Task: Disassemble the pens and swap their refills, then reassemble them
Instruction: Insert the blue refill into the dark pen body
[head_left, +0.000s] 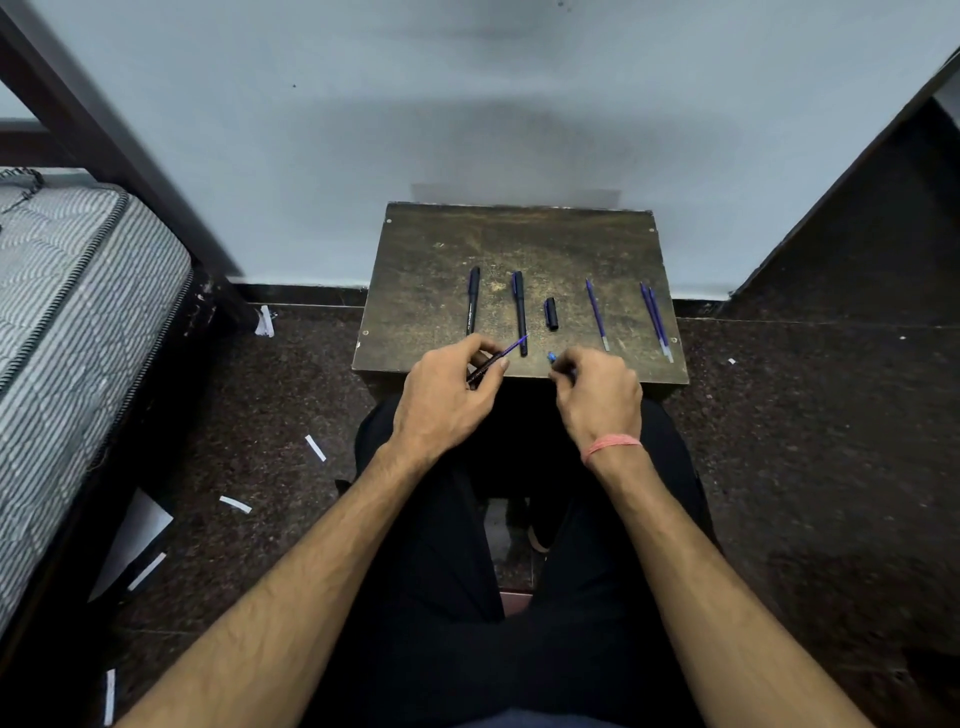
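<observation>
Fingers of left hand pinch pen, knuckles up.

We are in a home bedroom: well left of our fingers a striped mattress lies on a dark bed frame. Just beyond the fingers a small worn wooden table meets a plain painted wall, with a dark speckled stone floor below.

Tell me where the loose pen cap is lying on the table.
In the head view, the loose pen cap lies near the table's middle, just right of the two capped pens and left of the single refill.
</observation>
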